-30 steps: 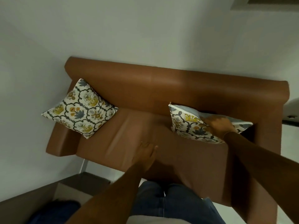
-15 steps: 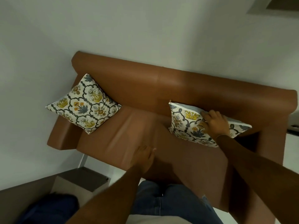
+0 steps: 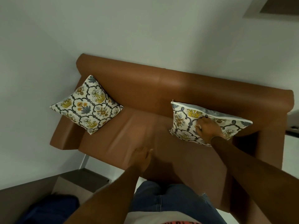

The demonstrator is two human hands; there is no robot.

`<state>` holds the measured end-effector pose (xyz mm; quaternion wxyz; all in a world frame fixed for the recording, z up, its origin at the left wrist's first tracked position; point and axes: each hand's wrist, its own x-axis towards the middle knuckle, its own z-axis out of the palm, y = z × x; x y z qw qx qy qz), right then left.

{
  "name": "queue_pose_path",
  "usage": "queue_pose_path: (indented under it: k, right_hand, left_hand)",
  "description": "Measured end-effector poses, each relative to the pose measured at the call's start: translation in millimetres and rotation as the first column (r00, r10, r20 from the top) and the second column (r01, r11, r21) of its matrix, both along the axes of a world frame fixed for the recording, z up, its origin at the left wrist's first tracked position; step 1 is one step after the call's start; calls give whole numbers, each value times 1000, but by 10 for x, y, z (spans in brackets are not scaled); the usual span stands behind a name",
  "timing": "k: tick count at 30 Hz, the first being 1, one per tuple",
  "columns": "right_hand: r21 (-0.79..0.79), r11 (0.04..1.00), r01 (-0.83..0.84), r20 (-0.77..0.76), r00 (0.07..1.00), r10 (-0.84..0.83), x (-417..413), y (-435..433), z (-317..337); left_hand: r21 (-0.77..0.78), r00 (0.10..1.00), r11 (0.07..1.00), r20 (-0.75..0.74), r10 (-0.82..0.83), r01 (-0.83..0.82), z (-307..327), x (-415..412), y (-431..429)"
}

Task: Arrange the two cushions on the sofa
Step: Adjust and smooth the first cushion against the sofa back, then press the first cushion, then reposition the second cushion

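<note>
I note a plain pale grey-white wall [image 3: 145,26] under dim, even light. A recessed grey rectangular opening [image 3: 278,5] sits at its upper right. At the wall's foot, lower left, a low grey-brown boxy unit [image 3: 84,177] stands on pale floor [image 3: 103,165].

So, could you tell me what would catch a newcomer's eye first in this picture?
Two floral cushions stand out on the brown sofa: the left cushion sits diamond-wise at the left armrest, and the right cushion leans near the right end. The right hand presses on that one, while the left hand hovers over the seat.
</note>
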<state>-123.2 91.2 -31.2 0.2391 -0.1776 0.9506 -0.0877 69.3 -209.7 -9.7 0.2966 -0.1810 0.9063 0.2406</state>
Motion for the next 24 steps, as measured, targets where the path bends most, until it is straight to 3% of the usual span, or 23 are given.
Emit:
queue_pose_path:
  k: [3,7,13,18,24]
  right_hand:
    - [-17,998,54,11,998,-54,11,2,61]
    - [4,1000,-1,-9,1000,1,122,29,128]
    - [-30,999,-38,-97,995,35,319,12,294]
    - [-78,995,-69,-158,986,56,452,-187,399]
    - [-122,984,-131,-145,983,113,549,-603,506]
  left_hand:
    - [14,1000,1000,18,20,-20,24,75,22]
    - [31,1000,1000,25,7,-8,103,130,34]
    - [-168,983,973,-57,-173,161,359,84,-30]
    - [-266,964,949,-156,-214,168,571,-17,-96]
    - [-378,927,891,-170,-335,253,691,-71,-164]
